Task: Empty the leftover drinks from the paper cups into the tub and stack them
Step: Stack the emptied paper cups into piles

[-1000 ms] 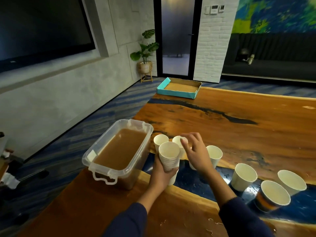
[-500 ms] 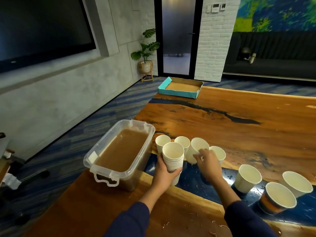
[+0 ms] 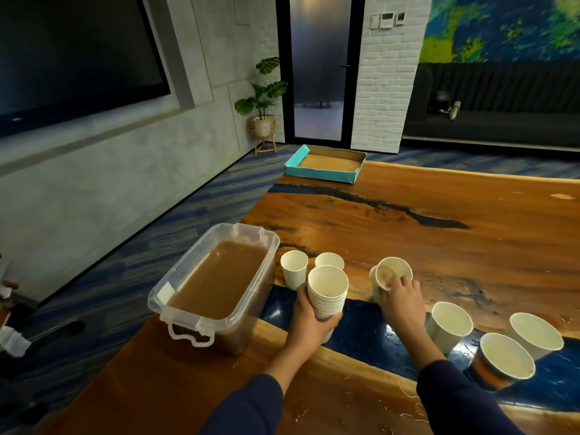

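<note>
My left hand (image 3: 309,321) grips a stack of white paper cups (image 3: 328,293) upright, just right of the clear plastic tub (image 3: 194,321), which is filled with brown liquid. My right hand (image 3: 403,296) grips a single paper cup (image 3: 392,270) from its side. That cup is tilted with its mouth towards me, and a brownish bottom shows inside. Another cup seems to stand partly hidden behind it. Two cups (image 3: 294,268) (image 3: 329,260) stand next to the tub. Three more cups (image 3: 448,324) (image 3: 505,356) (image 3: 536,332) stand to the right.
All of this is on a long wooden table (image 3: 408,221) with blue resin strips. A shallow teal cardboard tray (image 3: 323,174) lies at its far end. The table's left edge drops to the carpeted floor right beside the tub.
My right hand closed on a cup from the group by the stack, tipped it and carried it to the right. My left hand kept hold of the stack in place.
</note>
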{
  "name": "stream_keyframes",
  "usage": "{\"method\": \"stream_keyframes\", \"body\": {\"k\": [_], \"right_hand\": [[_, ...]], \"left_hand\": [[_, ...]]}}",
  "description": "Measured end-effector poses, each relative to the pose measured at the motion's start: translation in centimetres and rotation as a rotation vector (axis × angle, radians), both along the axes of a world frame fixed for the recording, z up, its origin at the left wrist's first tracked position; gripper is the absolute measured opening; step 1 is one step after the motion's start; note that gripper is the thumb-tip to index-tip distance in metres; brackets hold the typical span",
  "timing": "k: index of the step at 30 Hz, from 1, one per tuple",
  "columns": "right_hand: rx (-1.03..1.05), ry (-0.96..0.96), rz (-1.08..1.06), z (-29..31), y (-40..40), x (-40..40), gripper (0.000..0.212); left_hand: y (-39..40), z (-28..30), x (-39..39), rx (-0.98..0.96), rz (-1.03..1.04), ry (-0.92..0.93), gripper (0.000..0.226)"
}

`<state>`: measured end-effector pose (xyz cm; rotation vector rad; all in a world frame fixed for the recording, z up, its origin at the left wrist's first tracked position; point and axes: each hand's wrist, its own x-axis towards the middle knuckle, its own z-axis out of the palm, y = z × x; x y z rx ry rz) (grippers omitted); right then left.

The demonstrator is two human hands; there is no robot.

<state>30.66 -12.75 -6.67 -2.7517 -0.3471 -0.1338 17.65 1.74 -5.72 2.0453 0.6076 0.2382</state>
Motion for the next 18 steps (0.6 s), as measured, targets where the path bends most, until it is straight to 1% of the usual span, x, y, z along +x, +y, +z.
{"method": "stream_keyframes", "body": {"k": [3, 6, 8, 10, 13, 15, 18], "right_hand": [[-0.067, -0.001, 0.013, -0.7, 0.1, -0.2, 0.034], [-0.056, 0.003, -0.007, -0.6, 0.6, -0.2, 0.037], [-0.057, 0.022, -0.015, -0.5, 0.8, -0.3, 0.039], [-0.111, 0.048, -0.005, -0.6, 0.6, -0.2, 0.038], [-0.174, 0.102, -0.007, -1.2, 0.2, -0.5, 0.033], [-0.205, 0.103, 0.009, -2.0, 0.2, -1.5, 0.031], [-0.141, 0.053, 0.034, -2.6, 0.5, -3.0, 0.027]], "left_hand": [[-0.4, 0.1, -0.1, 0.031, -0.042, -0.006, 0.090], [-0.7, 0.0, -0.2, 0.044, -0.070, -0.005, 0.087], [-0.8, -0.1, -0.3, 0.042, -0.072, -0.010, 0.088], [-0.8, 0.0, -0.4, 0.039, -0.071, -0.012, 0.088], [-0.5, -0.1, -0.6, 0.033, -0.071, -0.007, 0.089], [-0.3, -0.1, -0.8, 0.040, -0.081, 0.005, 0.093], [0.1, -0.1, -1.2, 0.037, -0.065, 0.037, 0.097]]}}
